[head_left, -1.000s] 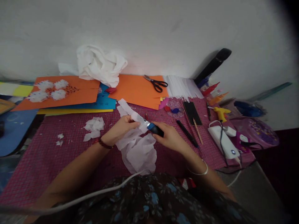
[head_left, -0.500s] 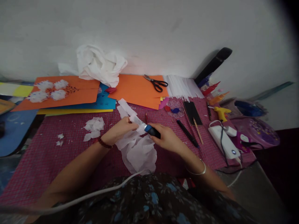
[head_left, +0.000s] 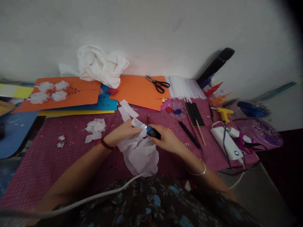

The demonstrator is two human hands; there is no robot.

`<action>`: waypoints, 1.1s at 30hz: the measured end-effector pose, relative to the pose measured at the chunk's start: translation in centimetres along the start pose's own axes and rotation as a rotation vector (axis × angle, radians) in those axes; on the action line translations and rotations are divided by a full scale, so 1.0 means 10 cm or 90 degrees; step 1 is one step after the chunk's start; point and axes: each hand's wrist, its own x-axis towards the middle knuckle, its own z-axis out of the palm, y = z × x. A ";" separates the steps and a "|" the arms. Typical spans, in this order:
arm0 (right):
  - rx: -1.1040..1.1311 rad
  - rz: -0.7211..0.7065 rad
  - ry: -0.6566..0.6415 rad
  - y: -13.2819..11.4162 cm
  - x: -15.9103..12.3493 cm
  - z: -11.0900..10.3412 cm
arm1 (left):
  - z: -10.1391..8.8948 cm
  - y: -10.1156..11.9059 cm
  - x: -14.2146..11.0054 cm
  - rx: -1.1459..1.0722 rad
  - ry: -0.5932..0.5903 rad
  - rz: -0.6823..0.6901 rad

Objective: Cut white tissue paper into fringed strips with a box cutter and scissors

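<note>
My left hand (head_left: 125, 130) is closed, pinching a strip of thin white paper (head_left: 136, 122) between thumb and fingers. From the right, my right hand (head_left: 165, 138) grips a short, thick black tool with a blue front end (head_left: 153, 132). Its pale tip meets the white paper beside my left thumb; the tool's exact kind cannot be made out. Crumpled white tissue paper (head_left: 142, 156) lies on the cloth below both hands. Just beyond my left fingers are cut white strips (head_left: 128, 108). A small heap of torn white paper pieces (head_left: 95, 126) rests left of my left hand.
Along the wall lie orange sheets (head_left: 134, 91), black scissors (head_left: 161, 85) and a crumpled white cloth or paper (head_left: 99, 64). To the right are a phone (head_left: 194, 113), a black marker (head_left: 190, 135), a yellow glue gun (head_left: 224, 114) and a white power strip (head_left: 227, 143). A white cable (head_left: 106, 196) crosses near my body.
My right hand and the tool have shifted slightly left, toward my left hand. My left hand still pinches the paper in nearly the same place.
</note>
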 end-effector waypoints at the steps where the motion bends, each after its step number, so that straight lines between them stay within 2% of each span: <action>1: -0.001 -0.004 0.006 0.01 0.00 0.01 | 0.00 0.01 -0.01 0.007 0.003 0.003; 7: -0.014 -0.014 0.054 0.03 -0.01 0.01 | 0.00 0.05 -0.03 0.014 0.012 0.016; 13: -0.015 -0.010 0.047 0.03 -0.02 0.00 | 0.02 0.04 -0.01 0.025 0.034 0.047; 19: -0.016 0.011 0.040 0.02 -0.03 -0.03 | -0.03 0.01 0.03 0.005 -0.025 0.031; 27: 0.012 0.001 -0.043 0.02 -0.08 -0.26 | -0.20 0.06 -0.05 0.071 -0.066 0.041; 33: 0.020 -0.001 -0.048 0.00 -0.08 -0.26 | -0.18 0.06 -0.02 0.081 -0.112 0.036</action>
